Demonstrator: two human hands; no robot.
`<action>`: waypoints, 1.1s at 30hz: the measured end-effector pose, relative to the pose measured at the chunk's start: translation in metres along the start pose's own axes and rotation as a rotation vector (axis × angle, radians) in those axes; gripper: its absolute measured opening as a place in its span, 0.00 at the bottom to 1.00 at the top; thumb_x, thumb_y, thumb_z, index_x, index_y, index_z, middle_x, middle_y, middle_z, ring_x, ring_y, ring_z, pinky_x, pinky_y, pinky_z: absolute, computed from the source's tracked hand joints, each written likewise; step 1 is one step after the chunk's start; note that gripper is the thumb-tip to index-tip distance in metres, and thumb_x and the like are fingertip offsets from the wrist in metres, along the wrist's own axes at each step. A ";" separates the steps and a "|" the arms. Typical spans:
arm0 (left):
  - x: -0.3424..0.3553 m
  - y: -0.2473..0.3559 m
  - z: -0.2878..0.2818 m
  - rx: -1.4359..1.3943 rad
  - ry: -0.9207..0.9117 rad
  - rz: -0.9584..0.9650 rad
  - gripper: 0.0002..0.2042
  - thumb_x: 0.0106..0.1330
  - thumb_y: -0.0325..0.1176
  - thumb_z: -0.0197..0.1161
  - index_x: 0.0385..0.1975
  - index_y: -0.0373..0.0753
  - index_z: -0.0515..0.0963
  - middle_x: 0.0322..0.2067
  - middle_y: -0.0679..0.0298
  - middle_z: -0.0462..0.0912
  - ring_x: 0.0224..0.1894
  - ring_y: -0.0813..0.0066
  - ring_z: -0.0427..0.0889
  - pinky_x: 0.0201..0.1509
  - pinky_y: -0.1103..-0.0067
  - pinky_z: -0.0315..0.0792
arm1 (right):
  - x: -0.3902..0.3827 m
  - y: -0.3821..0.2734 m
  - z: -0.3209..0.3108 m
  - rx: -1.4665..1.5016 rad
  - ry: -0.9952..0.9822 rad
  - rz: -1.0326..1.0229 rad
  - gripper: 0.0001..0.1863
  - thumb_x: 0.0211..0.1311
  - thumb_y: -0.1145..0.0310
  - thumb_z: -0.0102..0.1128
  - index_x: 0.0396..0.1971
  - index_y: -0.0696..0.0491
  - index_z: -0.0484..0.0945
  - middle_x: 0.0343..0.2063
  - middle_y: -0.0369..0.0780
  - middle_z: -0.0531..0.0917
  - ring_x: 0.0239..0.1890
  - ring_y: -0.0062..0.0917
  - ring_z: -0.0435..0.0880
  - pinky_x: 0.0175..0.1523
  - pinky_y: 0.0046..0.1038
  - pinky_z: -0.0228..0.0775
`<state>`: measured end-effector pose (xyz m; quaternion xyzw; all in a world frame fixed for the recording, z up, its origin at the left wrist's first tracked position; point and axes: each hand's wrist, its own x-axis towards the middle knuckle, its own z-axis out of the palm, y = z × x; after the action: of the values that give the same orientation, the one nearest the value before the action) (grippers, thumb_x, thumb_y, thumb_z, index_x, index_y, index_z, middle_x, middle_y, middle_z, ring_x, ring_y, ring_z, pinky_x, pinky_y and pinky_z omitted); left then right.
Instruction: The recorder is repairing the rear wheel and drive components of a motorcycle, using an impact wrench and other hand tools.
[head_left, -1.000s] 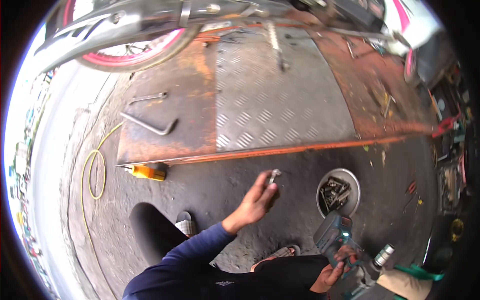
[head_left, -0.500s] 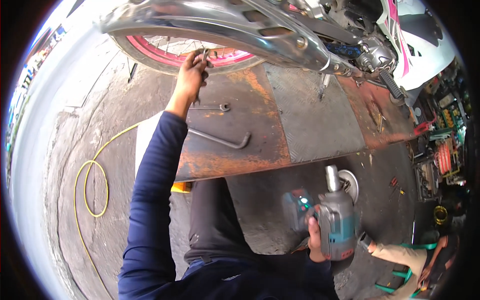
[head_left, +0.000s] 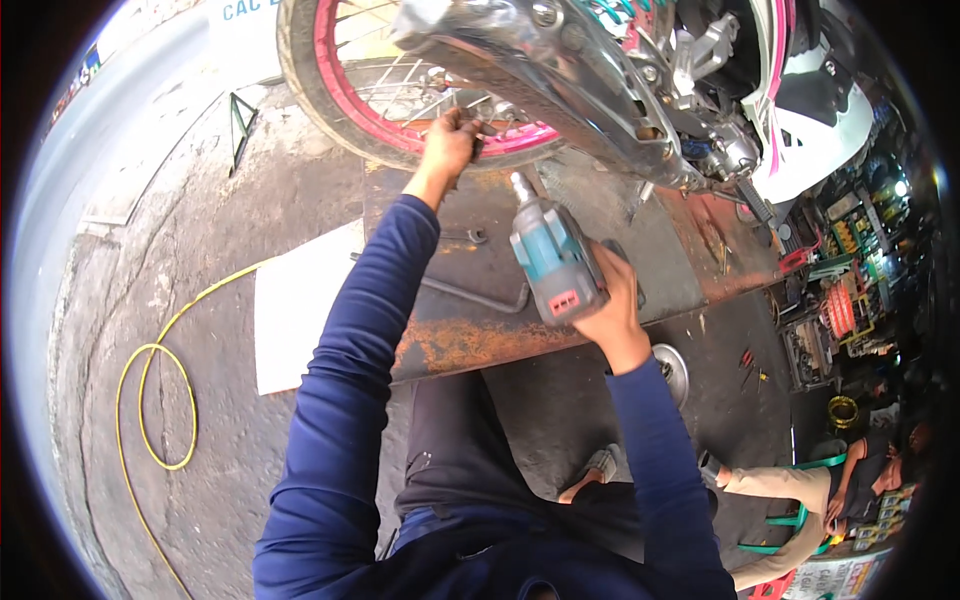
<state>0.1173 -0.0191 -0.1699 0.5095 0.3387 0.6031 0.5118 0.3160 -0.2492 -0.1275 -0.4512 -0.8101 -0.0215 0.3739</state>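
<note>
My right hand (head_left: 618,290) grips a teal and grey cordless impact wrench (head_left: 560,255) by its handle. Its silver socket end points up toward the motorcycle wheel (head_left: 345,110), which has a pink rim and wire spokes. At the lower part of that rim is my left hand (head_left: 452,148), fingers curled around a slim metal wrench that is mostly hidden by them now. Beneath the left wrist, an open-end wrench (head_left: 475,237) and a bent metal bar (head_left: 480,294) lie on the rusty metal platform (head_left: 480,345). The silver exhaust (head_left: 520,90) slants over the wheel's right side.
A yellow hose (head_left: 190,400) loops on the floor at left, beside a white panel (head_left: 310,310). A round metal dish (head_left: 672,372) is below the platform. At lower right a person (head_left: 780,485) sits on a green stool; shelves of tools (head_left: 840,310) line the right.
My right hand has raised the impact wrench from beside my lap to above the platform, near the wheel. The view has shifted, showing more wheel; my left hand stays by the rim.
</note>
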 end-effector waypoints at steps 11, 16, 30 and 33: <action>0.004 -0.013 0.018 -0.096 0.078 0.046 0.13 0.64 0.30 0.58 0.47 0.33 0.76 0.27 0.70 0.78 0.21 0.87 0.69 0.24 0.86 0.64 | 0.058 0.033 0.049 -0.062 0.064 0.140 0.25 0.35 0.66 0.71 0.39 0.57 0.77 0.30 0.50 0.81 0.35 0.46 0.81 0.40 0.36 0.73; 0.008 -0.015 0.026 -0.157 0.035 0.065 0.16 0.65 0.30 0.57 0.50 0.30 0.73 0.34 0.66 0.80 0.27 0.86 0.71 0.30 0.85 0.68 | 0.069 0.040 0.065 -0.063 0.126 0.114 0.23 0.38 0.66 0.70 0.38 0.57 0.77 0.30 0.50 0.82 0.35 0.46 0.81 0.40 0.37 0.73; 0.013 -0.014 0.007 0.059 -0.070 0.144 0.16 0.66 0.32 0.57 0.49 0.28 0.73 0.37 0.61 0.81 0.39 0.80 0.75 0.46 0.82 0.68 | 0.084 0.034 0.061 -0.308 -0.003 0.235 0.21 0.37 0.64 0.70 0.34 0.55 0.75 0.24 0.47 0.82 0.30 0.44 0.82 0.36 0.35 0.72; 0.017 -0.019 0.006 0.176 0.000 0.234 0.15 0.66 0.32 0.57 0.47 0.28 0.74 0.35 0.64 0.81 0.37 0.80 0.74 0.44 0.82 0.68 | 0.092 0.034 0.047 -0.346 -0.049 0.250 0.22 0.35 0.61 0.71 0.34 0.53 0.75 0.25 0.47 0.81 0.31 0.46 0.80 0.37 0.37 0.72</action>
<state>0.1287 0.0017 -0.1812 0.5886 0.3286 0.6265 0.3913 0.2856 -0.1458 -0.1144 -0.6060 -0.7409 -0.1029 0.2707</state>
